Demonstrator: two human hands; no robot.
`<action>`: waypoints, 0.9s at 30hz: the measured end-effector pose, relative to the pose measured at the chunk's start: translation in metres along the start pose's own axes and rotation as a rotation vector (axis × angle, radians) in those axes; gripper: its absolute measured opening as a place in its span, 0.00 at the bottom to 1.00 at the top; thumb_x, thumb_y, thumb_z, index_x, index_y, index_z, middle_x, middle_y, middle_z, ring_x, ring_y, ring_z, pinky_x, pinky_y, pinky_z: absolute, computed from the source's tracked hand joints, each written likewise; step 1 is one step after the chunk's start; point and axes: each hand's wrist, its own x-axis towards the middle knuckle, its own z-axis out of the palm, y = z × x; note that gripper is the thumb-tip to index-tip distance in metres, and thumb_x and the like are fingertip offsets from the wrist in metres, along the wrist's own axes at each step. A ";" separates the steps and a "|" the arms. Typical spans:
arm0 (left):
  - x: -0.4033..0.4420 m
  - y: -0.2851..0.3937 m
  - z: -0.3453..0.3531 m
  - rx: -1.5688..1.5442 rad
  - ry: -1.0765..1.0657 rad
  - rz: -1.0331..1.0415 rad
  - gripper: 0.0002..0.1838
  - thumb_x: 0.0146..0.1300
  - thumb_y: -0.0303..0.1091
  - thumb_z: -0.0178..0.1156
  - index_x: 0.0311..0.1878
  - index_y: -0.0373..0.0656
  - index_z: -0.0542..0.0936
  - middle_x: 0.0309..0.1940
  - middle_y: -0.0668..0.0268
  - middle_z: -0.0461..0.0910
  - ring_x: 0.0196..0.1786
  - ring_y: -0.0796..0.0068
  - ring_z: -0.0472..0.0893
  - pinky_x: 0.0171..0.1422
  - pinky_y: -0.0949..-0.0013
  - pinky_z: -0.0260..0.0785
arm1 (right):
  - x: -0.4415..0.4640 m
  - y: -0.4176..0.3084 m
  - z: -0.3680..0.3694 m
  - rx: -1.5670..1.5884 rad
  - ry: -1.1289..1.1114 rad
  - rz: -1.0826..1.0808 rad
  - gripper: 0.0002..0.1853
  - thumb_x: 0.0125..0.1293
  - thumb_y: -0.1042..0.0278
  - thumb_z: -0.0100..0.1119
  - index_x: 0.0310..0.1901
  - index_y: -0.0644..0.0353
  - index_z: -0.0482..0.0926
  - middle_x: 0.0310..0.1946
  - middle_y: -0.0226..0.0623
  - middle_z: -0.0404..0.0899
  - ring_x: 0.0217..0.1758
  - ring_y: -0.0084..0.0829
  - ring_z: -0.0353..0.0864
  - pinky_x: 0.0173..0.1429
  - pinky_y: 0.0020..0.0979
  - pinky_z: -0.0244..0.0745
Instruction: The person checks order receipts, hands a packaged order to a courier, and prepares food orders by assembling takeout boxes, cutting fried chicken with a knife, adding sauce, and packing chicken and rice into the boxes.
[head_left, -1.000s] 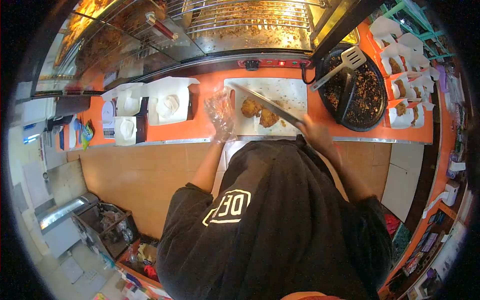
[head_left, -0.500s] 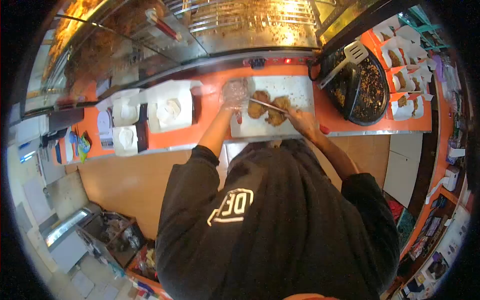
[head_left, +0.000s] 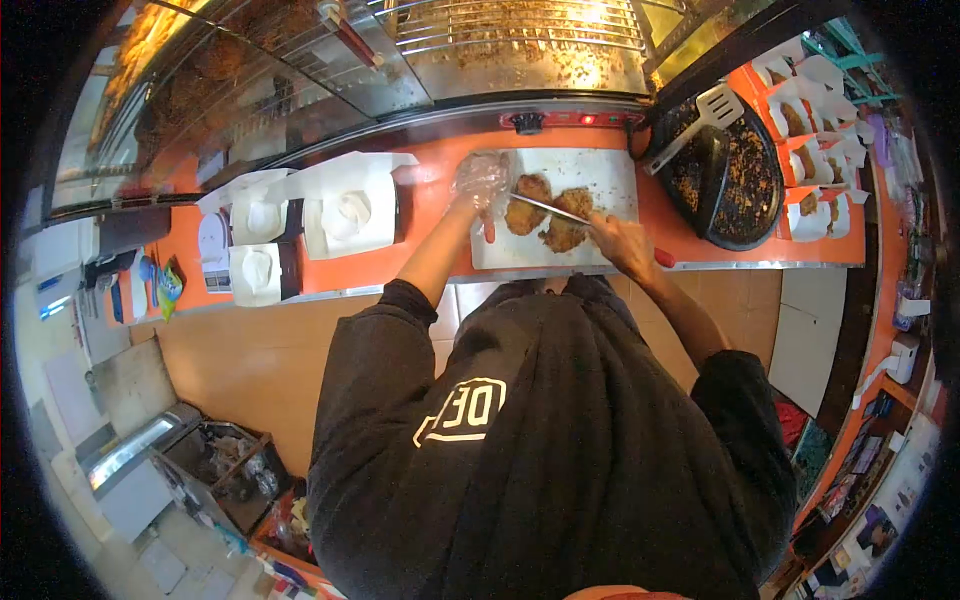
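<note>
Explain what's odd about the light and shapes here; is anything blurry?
Head view: the lens bows the counter and the corners go black; head view: yellow glare burns in the cabinet; head view: the shiny plastic glove softens the left hand, most fingers hard to make out.

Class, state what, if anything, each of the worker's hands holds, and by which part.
The right hand holds the knife by its red handle; whether the gloved left hand grips anything cannot be told.

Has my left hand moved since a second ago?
Yes. Judged against the fixed black knob, the left hand has moved up and slightly right in the view, ending nearer the knob.
</note>
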 end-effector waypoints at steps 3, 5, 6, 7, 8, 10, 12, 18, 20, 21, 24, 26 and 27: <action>0.029 -0.031 0.008 0.854 0.427 0.578 0.16 0.57 0.44 0.47 0.37 0.42 0.77 0.31 0.58 0.78 0.38 0.58 0.78 0.41 0.56 0.69 | -0.009 -0.023 -0.035 -0.008 -0.102 0.047 0.08 0.61 0.60 0.47 0.33 0.54 0.67 0.18 0.44 0.74 0.21 0.46 0.77 0.20 0.42 0.71; 0.028 -0.037 0.011 0.851 0.299 0.543 0.17 0.59 0.44 0.44 0.35 0.41 0.77 0.30 0.58 0.78 0.34 0.58 0.78 0.37 0.56 0.70 | -0.010 -0.030 -0.024 0.044 -0.097 0.107 0.08 0.61 0.58 0.47 0.33 0.53 0.67 0.20 0.45 0.74 0.20 0.47 0.76 0.21 0.44 0.70; 0.020 -0.046 0.014 0.951 0.179 0.560 0.20 0.62 0.44 0.39 0.34 0.41 0.78 0.29 0.55 0.78 0.31 0.59 0.78 0.38 0.57 0.70 | -0.016 -0.029 -0.004 0.045 -0.100 0.107 0.08 0.61 0.58 0.47 0.33 0.53 0.67 0.20 0.45 0.74 0.20 0.47 0.76 0.21 0.44 0.70; -0.009 -0.016 0.010 0.833 0.221 0.382 0.21 0.62 0.43 0.38 0.34 0.41 0.78 0.29 0.56 0.78 0.30 0.59 0.79 0.37 0.57 0.70 | -0.024 -0.029 0.010 0.026 -0.081 0.084 0.09 0.60 0.58 0.47 0.33 0.53 0.67 0.20 0.45 0.74 0.20 0.47 0.76 0.22 0.44 0.71; 0.018 -0.028 0.008 0.838 0.255 0.397 0.21 0.62 0.43 0.38 0.34 0.41 0.78 0.29 0.56 0.78 0.30 0.59 0.79 0.37 0.57 0.70 | -0.015 -0.016 0.022 -0.010 -0.024 0.055 0.09 0.60 0.58 0.47 0.33 0.53 0.68 0.20 0.45 0.74 0.20 0.47 0.76 0.22 0.45 0.71; 0.043 -0.058 0.019 0.709 0.318 0.592 0.19 0.59 0.43 0.42 0.36 0.40 0.78 0.32 0.57 0.78 0.34 0.58 0.78 0.40 0.56 0.70 | -0.032 -0.020 0.033 0.010 0.019 0.045 0.08 0.60 0.58 0.48 0.34 0.52 0.69 0.20 0.45 0.74 0.19 0.47 0.76 0.20 0.44 0.70; 0.038 -0.036 0.014 0.630 0.162 0.326 0.18 0.53 0.43 0.51 0.41 0.39 0.77 0.37 0.58 0.79 0.41 0.55 0.77 0.46 0.54 0.69 | -0.013 -0.017 0.016 0.000 -0.028 0.044 0.07 0.60 0.60 0.48 0.35 0.52 0.70 0.19 0.45 0.74 0.19 0.46 0.76 0.20 0.43 0.70; -0.007 -0.056 0.026 1.082 0.496 0.642 0.14 0.51 0.38 0.51 0.39 0.42 0.76 0.30 0.59 0.77 0.32 0.59 0.76 0.35 0.55 0.69 | -0.019 -0.037 -0.022 0.054 -0.093 0.080 0.08 0.58 0.64 0.49 0.38 0.55 0.69 0.20 0.46 0.74 0.20 0.45 0.77 0.21 0.42 0.71; -0.021 -0.059 0.031 0.973 0.462 0.649 0.13 0.52 0.38 0.50 0.38 0.43 0.77 0.26 0.60 0.76 0.28 0.61 0.75 0.32 0.56 0.68 | -0.029 -0.025 0.029 0.078 0.045 -0.059 0.08 0.57 0.66 0.47 0.38 0.55 0.68 0.21 0.47 0.74 0.21 0.46 0.77 0.21 0.42 0.71; -0.013 -0.050 0.027 0.983 0.533 0.635 0.13 0.53 0.38 0.49 0.38 0.43 0.77 0.27 0.61 0.77 0.27 0.63 0.75 0.32 0.57 0.68 | -0.025 -0.025 0.029 -0.006 0.001 -0.041 0.06 0.57 0.66 0.46 0.36 0.55 0.67 0.22 0.47 0.75 0.22 0.45 0.77 0.22 0.42 0.71; -0.009 -0.047 0.022 0.733 0.399 0.388 0.13 0.58 0.38 0.45 0.35 0.42 0.77 0.28 0.60 0.78 0.27 0.66 0.76 0.32 0.61 0.69 | -0.027 -0.023 0.036 0.048 -0.042 -0.017 0.07 0.57 0.65 0.47 0.37 0.56 0.68 0.24 0.47 0.76 0.23 0.46 0.77 0.23 0.43 0.71; -0.001 -0.067 0.031 0.775 0.497 0.510 0.17 0.61 0.40 0.42 0.30 0.41 0.78 0.23 0.60 0.76 0.26 0.64 0.76 0.33 0.61 0.69 | -0.023 -0.024 0.033 0.031 -0.046 -0.010 0.08 0.57 0.64 0.48 0.37 0.56 0.68 0.24 0.47 0.76 0.23 0.47 0.77 0.23 0.43 0.71; 0.001 -0.077 0.041 0.776 0.501 0.522 0.17 0.61 0.40 0.42 0.30 0.41 0.78 0.23 0.60 0.76 0.26 0.64 0.76 0.33 0.61 0.69 | -0.026 -0.027 0.031 0.019 -0.066 -0.009 0.09 0.57 0.64 0.49 0.37 0.56 0.68 0.23 0.46 0.76 0.23 0.47 0.77 0.24 0.43 0.71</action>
